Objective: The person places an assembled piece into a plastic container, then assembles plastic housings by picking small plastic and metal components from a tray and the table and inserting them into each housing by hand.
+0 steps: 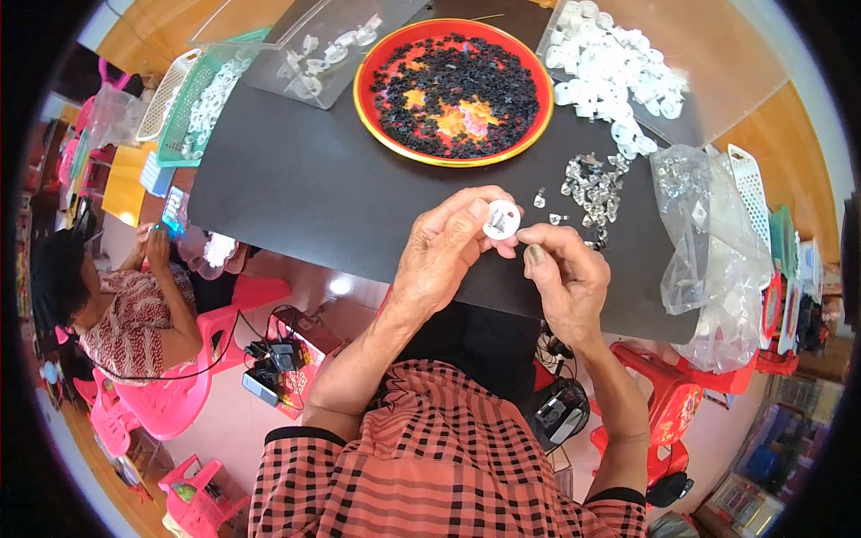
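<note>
Between the thumb and fingers of my left hand (439,251) is a small round white plastic part (508,229), its face turned up. A slot and a small metallic-looking piece show on it. Close at its right edge, my right hand (569,278) has thumb and index finger drawn together in a pinch. What those fingertips hold, if anything, is too small to tell. Just beyond the hands, several small clear pieces with metal bits (592,193) lie loose on the dark table (296,170). A red round tray (362,90) with a yellow rim holds many small black pieces.
White round parts (610,63) spill from a clear bin at the back right. Another clear bin (269,81) stands back left, beside a green basket (170,134). Clear plastic bags (708,242) hang over the right edge. A co-worker (134,314) sits at left near pink chairs (170,403).
</note>
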Demonstrator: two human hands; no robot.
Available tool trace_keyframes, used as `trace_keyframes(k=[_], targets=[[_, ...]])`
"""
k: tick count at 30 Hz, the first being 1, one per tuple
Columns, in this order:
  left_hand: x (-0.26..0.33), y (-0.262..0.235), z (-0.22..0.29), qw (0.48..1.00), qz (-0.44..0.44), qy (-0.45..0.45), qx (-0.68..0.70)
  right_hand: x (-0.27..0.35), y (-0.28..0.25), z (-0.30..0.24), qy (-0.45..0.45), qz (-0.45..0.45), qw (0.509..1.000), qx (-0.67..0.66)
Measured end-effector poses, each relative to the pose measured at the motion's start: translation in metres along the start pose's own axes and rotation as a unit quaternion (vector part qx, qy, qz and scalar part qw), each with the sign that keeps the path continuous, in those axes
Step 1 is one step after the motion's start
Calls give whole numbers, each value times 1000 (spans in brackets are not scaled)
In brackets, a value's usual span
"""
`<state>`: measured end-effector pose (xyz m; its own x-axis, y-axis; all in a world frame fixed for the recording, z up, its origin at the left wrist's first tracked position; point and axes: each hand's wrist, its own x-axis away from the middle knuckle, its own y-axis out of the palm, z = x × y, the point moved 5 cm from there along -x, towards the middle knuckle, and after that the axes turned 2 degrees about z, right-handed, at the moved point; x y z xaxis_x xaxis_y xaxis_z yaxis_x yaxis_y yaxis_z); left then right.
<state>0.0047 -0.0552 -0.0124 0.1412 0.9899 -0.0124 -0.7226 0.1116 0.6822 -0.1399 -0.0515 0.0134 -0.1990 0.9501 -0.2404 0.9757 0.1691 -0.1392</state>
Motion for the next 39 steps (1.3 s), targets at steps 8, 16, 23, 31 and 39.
trace_keyframes(k=[8,16,23,31,39], targets=[[3,-3,-6,998,24,-55,-31,6,13,-21,-89,-15,990,107],[7,-3,3,995,45,-61,-59,12,37,-29,-271,-106,925,245],[4,-3,1,995,34,-67,-60,15,38,-28,-265,-159,911,271],[4,2,2,996,26,-75,-38,17,40,-30,-269,-152,909,279],[2,-5,-4,998,5,-61,19,19,46,-33,-218,-154,916,299]])
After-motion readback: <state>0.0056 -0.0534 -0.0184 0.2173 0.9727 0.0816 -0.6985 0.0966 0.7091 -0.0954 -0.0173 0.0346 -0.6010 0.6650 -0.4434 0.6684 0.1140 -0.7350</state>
